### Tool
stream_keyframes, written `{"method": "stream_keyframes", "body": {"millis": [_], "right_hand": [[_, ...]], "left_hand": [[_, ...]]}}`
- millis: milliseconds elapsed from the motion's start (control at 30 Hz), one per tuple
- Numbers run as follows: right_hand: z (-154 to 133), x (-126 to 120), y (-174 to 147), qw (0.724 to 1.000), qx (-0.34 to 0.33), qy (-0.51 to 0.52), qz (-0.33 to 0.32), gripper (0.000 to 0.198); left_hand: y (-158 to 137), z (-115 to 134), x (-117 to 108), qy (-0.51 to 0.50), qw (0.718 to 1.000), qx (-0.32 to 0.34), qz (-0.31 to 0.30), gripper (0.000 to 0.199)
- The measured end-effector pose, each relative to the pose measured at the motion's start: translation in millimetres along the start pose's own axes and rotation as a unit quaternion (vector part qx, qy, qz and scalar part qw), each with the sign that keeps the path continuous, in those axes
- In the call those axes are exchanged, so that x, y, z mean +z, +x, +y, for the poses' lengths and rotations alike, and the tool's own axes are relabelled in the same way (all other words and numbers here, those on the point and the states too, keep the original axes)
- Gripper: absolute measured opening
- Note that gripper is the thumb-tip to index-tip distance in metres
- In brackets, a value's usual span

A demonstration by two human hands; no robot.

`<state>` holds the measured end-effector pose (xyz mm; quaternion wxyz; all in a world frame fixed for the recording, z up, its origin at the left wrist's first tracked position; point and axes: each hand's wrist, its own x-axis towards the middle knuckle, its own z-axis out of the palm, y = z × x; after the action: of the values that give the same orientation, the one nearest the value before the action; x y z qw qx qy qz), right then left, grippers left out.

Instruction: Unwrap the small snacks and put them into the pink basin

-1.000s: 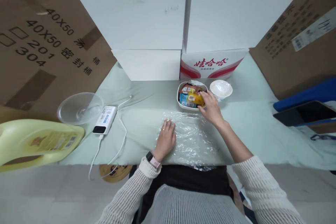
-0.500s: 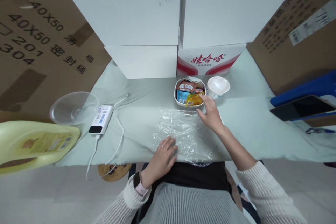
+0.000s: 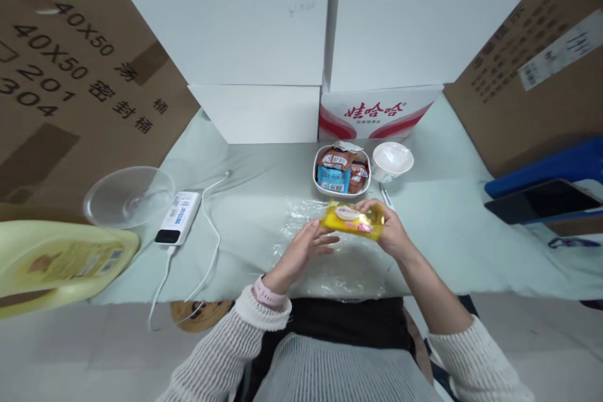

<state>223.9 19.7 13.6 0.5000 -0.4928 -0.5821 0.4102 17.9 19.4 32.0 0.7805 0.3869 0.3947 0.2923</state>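
Note:
A yellow snack packet (image 3: pixel 353 218) is held up over a crinkled clear plastic sheet (image 3: pixel 346 273). My right hand (image 3: pixel 392 229) grips the packet's right end between thumb and fingers. At its left end, my left hand (image 3: pixel 301 248) pinches the edge with thumb and forefinger, the other fingers stretched out beneath. Just behind is a white bowl (image 3: pixel 319 188) of wrapped snacks, with a blue packet (image 3: pixel 334 177) and several brown packets (image 3: pixel 336 159) in it. To its right stands a white paper cup (image 3: pixel 391 166) with clear plastic inside.
A thin white-and-dark item (image 3: pixel 386 196) lies by the cup. On the left are a white power bank (image 3: pixel 178 218) with a cable, a clear plastic bowl (image 3: pixel 129 198) and a yellow jug (image 3: pixel 70 260). White boxes (image 3: pixel 273 114) close off the back; a phone (image 3: pixel 541 198) leans at the right.
My right hand has lifted the yellow packet out of the white bowl and drawn it toward me. My left hand has risen from the plastic sheet to the packet's left end.

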Motion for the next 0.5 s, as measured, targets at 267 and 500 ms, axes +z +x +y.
{"method": "stream_keyframes", "body": {"millis": [267,500], "right_hand": [[-11.0,1.3,-12.4,0.986,0.119,0.116,-0.025,0.042],[-23.6,6.9,-18.2,0.973,0.192,0.122,-0.023,0.035]], "left_hand": [[-8.9,10.5,5.8,-0.069,0.992,0.044,0.099,0.033],[-10.6,7.7,11.4,-0.059,0.987,0.053,0.142,0.043]]}}
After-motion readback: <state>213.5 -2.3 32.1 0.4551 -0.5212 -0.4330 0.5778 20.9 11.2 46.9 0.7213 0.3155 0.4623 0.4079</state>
